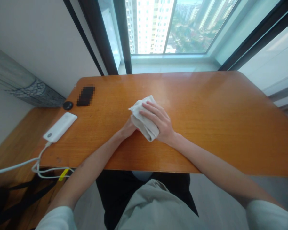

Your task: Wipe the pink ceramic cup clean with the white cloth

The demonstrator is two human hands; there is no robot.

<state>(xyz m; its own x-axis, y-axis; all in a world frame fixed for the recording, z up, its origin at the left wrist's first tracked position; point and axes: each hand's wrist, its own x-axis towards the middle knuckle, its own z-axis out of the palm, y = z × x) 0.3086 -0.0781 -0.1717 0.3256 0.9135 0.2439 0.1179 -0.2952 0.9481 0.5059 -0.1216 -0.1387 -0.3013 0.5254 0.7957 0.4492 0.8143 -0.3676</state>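
A folded white cloth (147, 123) is held between my two hands over the middle of the wooden table (220, 127). My right hand (162, 123) lies across its right side, fingers bent over the upper face and pressing on it. My left hand (130, 126) grips the cloth from the left and below; the cloth covers most of its fingers. One end of the cloth forms a rolled fold that points towards me, and a small corner sticks out at the left.
At the table's left side lie a white power bank (60, 127) with a white cable (39, 159), a round black object (68, 105) and a pixelated dark rectangle (85, 95). A yellow tag (63, 174) hangs on the cable. Behind the table is a window (168, 28); a curtain (36, 89) hangs left.
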